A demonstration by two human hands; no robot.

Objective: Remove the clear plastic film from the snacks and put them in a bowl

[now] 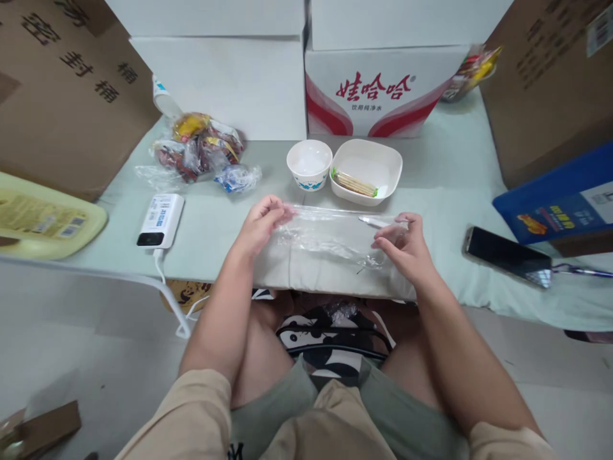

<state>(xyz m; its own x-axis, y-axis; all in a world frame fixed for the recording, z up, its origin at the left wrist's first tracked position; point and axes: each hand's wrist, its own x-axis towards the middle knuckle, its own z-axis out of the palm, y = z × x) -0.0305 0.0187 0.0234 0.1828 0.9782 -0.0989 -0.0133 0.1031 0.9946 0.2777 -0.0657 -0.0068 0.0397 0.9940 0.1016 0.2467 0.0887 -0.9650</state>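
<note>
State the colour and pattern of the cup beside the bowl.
The cup is white with a blue pattern near its base, shown in the head view.

At nine o'clock on the desk [445, 185], a white power bank [165, 217] lies with a white cable [158, 260] plugged in; a pale yellow bottle [52, 220] is farther out that way. Wrapped packets [198, 147] lie heaped toward ten o'clock, a brown carton [71, 108] beyond them. A white carton with red print [378, 92] stands at one o'clock. Toward three o'clock, a dark-screened phone [507, 254] lies near a blue box [546, 204].
</note>
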